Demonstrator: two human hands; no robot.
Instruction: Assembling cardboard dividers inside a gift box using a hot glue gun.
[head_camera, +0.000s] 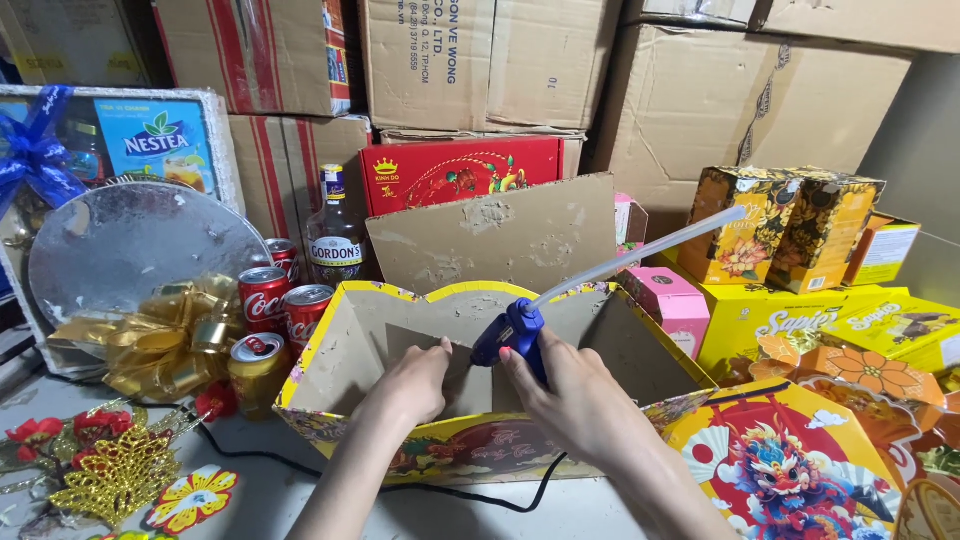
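In the head view the right hand (575, 395) is wrapped tight round the grip of a blue glue gun (515, 335), its clear stick slanting up and right, nozzle down inside the open cardboard box (330, 375) at the desk's near edge. The left hand (415, 385), fingers curled together, presses on the box's inner wall. The box looks light and bendable, probably best held by its rim; the gun seems rigid, safest taken by its handle.

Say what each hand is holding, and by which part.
Right hand holds the blue glue gun by its grip. Left hand holds nothing; it presses inside the box.
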